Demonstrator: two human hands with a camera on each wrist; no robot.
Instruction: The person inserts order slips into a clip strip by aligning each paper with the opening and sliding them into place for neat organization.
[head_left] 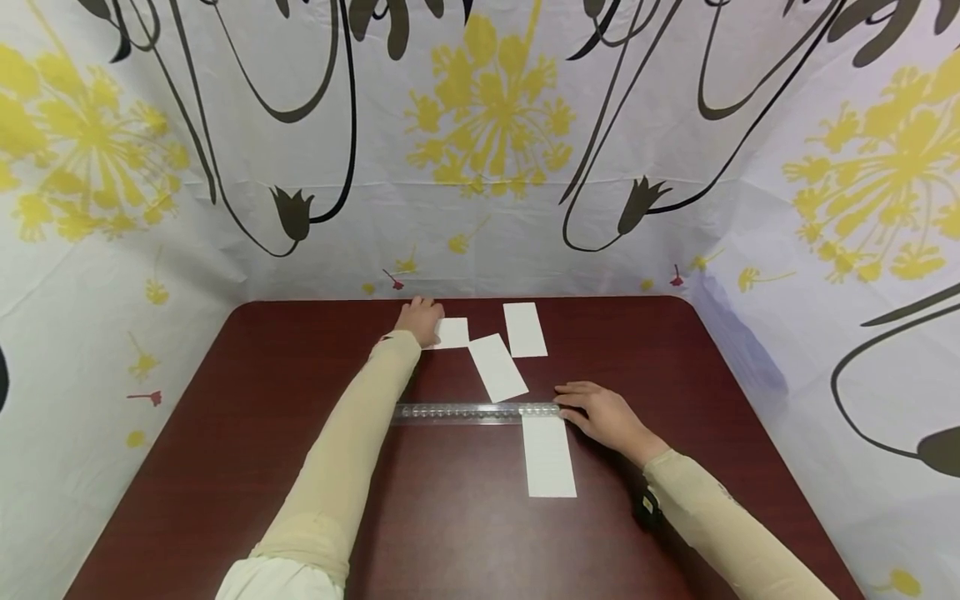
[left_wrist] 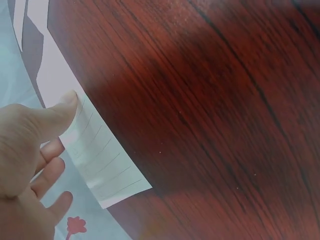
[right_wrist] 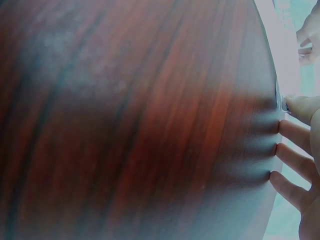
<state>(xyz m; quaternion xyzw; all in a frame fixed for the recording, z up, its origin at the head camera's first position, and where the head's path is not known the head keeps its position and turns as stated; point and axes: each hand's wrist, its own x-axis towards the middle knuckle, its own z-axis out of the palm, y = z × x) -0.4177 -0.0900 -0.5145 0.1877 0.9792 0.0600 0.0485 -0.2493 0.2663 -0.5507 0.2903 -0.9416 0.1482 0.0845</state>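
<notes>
One grip, the L hand (head_left: pixel 420 321), is at the far edge of the dark-red bench (head_left: pixel 262 400), apparently pinching the left card (head_left: pixel 453 333): thumb on top, fingertips past the bench edge, prob. under the card. That card extends to the right of the L hand, long axis approx. left–right, along the far edge. Near of it, the clear ruler (head_left: pixel 457 413) also runs left–right, its L end hidden behind the L sleeve (head_left: pixel 330 475). Middle card (head_left: pixel 498 368) slants from far left to near right, near end at the ruler's far edge; can't tell if touching. Far card (head_left: pixel 526 330) lies just beside it on the right, approx. near–far. Near card (head_left: pixel 550 458) also runs near–far, far end under the ruler's R end. R hand (head_left: pixel 600 417) is just right of there: fingers extended, tips on the bench, thumb against the ruler's end, not wrapped round anything. R hand is thus nearer the ruler & near card; L hand nearer the left card.
</notes>
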